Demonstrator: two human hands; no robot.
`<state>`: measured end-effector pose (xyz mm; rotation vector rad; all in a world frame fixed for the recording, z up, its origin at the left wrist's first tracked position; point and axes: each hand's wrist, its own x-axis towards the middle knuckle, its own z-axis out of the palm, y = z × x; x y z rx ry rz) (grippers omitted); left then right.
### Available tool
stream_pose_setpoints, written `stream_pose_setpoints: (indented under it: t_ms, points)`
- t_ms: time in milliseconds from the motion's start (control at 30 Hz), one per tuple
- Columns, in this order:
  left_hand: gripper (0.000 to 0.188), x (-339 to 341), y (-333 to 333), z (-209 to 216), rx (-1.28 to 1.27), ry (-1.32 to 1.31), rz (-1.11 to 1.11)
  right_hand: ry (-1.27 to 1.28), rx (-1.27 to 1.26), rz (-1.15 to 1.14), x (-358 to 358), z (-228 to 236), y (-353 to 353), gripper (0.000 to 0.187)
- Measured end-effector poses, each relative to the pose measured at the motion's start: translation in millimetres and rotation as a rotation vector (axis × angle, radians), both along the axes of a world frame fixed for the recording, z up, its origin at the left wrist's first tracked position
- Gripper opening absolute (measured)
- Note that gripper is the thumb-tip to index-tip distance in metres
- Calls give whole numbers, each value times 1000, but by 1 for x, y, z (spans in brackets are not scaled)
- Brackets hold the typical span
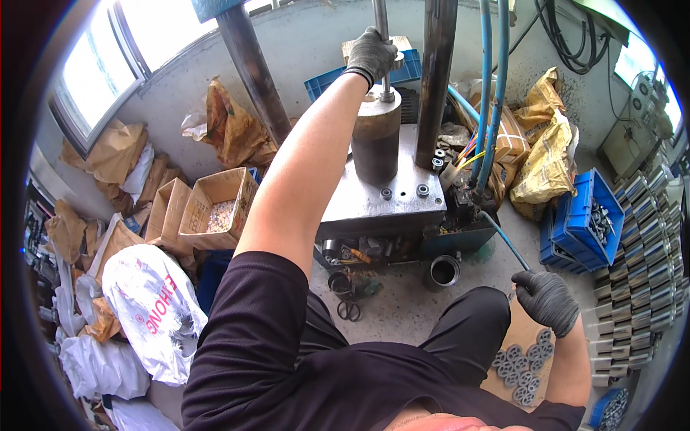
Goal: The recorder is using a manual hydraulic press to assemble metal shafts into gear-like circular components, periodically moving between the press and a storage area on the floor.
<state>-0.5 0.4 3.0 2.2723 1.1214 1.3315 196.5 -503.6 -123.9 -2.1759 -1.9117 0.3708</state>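
Observation:
My left hand (371, 54), in a dark grey knit glove, is closed around an upright steel rod (382, 16). A pale ring-like edge shows beside its fingers; what it belongs to is partly hidden. Below, the rod's lower end meets the top of a thick steel cylinder (376, 144), which stands on the metal press table (381, 205). My right hand (548, 300), gloved alike, grips the end of a long blue lever (506, 241) that slopes up to a fitting at the table's right side.
Dark steel posts (435, 79) flank the cylinder. Blue hoses (496, 93) hang at right. Open cartons (219, 212) stand left; a blue crate (589, 219) and stacked metal tubes (640, 273) stand right. An open metal cylinder (442, 273) is on the floor. Grey wheel-shaped parts (525, 366) lie on cardboard.

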Motion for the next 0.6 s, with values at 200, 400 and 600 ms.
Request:
stream_pose_setpoints:
  t_ms: [200, 400, 600]
  points:
    - [36, 0, -10, 3, -41, 36, -1, -82, -222, 117, 1, 3, 1, 26]
    - [29, -3, -17, 5, -95, -39, -59, -51, -72, 36, 0, 4, 2, 26]
    - [28, -1, -9, -1, -83, -41, -46, -61, -117, 45, 0, 2, 3, 26]
